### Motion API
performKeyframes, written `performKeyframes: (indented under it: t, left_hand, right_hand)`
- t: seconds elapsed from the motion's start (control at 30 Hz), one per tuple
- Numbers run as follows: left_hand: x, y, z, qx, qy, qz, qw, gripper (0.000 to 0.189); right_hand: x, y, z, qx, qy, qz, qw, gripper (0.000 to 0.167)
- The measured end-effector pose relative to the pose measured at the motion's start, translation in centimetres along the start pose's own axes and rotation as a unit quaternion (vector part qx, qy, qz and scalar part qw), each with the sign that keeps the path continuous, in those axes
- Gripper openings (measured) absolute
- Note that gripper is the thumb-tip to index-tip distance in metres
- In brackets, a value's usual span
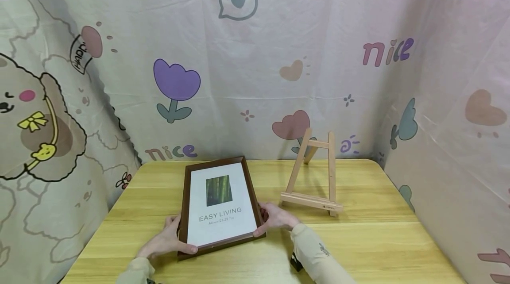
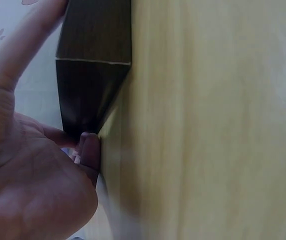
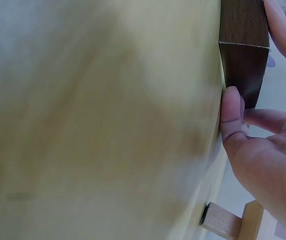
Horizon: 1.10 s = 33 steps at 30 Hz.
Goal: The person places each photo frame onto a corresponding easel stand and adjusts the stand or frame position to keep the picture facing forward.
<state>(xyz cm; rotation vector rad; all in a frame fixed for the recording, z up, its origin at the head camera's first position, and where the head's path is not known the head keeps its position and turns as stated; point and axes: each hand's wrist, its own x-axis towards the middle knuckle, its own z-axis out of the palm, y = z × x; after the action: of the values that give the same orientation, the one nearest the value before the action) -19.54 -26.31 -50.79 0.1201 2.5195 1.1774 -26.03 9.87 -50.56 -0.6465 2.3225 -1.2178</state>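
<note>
A picture frame point(image 1: 218, 204) with a dark brown wooden border lies face up on the table, turned slightly. Its white insert bears a small green forest picture and the words EASY LIVING. At the lower left corner my left hand point(image 1: 169, 237) grips the border, thumb over the front, other fingers along the side. My right hand point(image 1: 276, 218) holds the lower right corner in the same manner. Both wrist views show the frame's brown corner point(image 2: 90, 92) close up, with fingertips low against its side near the tabletop. A wooden easel point(image 1: 312, 199) stands to the right of my right hand.
The light wooden table point(image 1: 382, 248) reaches back to a patterned fabric backdrop point(image 1: 239, 54), which also hangs at both sides. In the right wrist view, part of the easel point(image 3: 223, 220) shows at the lower right, close to my hand.
</note>
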Motion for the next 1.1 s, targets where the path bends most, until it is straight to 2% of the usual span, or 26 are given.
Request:
performKeyframes:
  t: [0.1, 0.17, 0.4, 0.67, 0.87, 1.1]
  left_hand:
    - [-0.05, 0.0, 0.04, -0.003, 0.0, -0.001, 1.0, 0.136]
    - [-0.07, 0.04, 0.03, -0.004, 0.0, -0.002, 1.0, 0.136]
    - [-0.16, -0.08, 0.12, -0.002, 0.005, -0.001, 1.0, 0.136]
    - [-0.47, -0.07, 0.24, -0.016, 0.002, -0.002, 0.9999, 0.138]
    - [-0.67, 0.01, 0.33, -0.022, -0.003, -0.011, 0.9997, 0.142]
    - [-0.75, -0.13, 0.6, -0.049, 0.004, -0.002, 0.9988, 0.143]
  right_hand:
    - [0.04, 0.03, -0.03, 0.0, -0.001, -0.009, 1.0, 0.077]
    - [0.02, 0.03, -0.06, -0.001, 0.002, -0.01, 0.9999, 0.076]
    - [-0.32, 0.1, 0.04, -0.012, 0.015, 0.004, 0.9998, 0.101]
    - [-0.54, 0.34, 0.09, -0.015, 0.026, -0.005, 0.9995, 0.107]
    - [-0.55, 0.46, 0.03, -0.007, 0.024, -0.032, 0.9992, 0.108]
    - [-0.59, 0.35, 0.0, 0.011, 0.024, -0.047, 0.9985, 0.11]
